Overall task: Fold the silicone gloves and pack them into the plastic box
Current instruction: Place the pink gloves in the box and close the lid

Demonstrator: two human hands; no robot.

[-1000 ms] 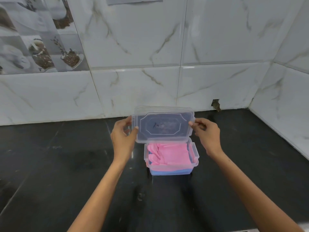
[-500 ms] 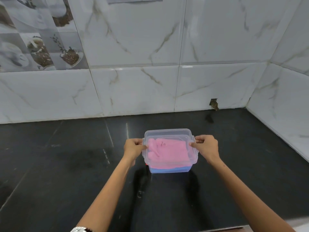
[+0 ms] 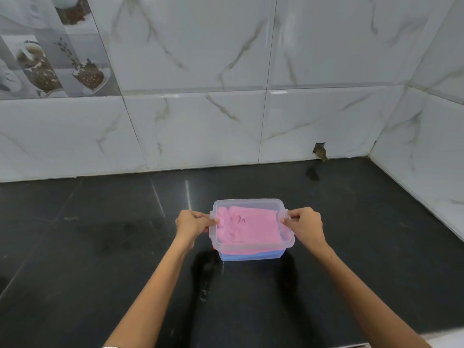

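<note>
Bare forearms, silvery band (image 3: 110,346) at left wrist

Left hand (image 3: 192,223) and right hand (image 3: 305,226) curled, arms outstretched.

You see a clear plastic box (image 3: 251,254), its walls slightly frosted, under a transparent plastic lid (image 3: 251,204) with a smooth, faintly glossy top. Through it you see pink gloves (image 3: 247,229), soft and matt, and below them a blue layer (image 3: 251,256) of similar matt look. Your countertop (image 3: 100,247) is dark polished stone, glossy with smudges and streaks. Your wall tiles (image 3: 200,121) are glazed, marble-patterned and shiny.
</note>
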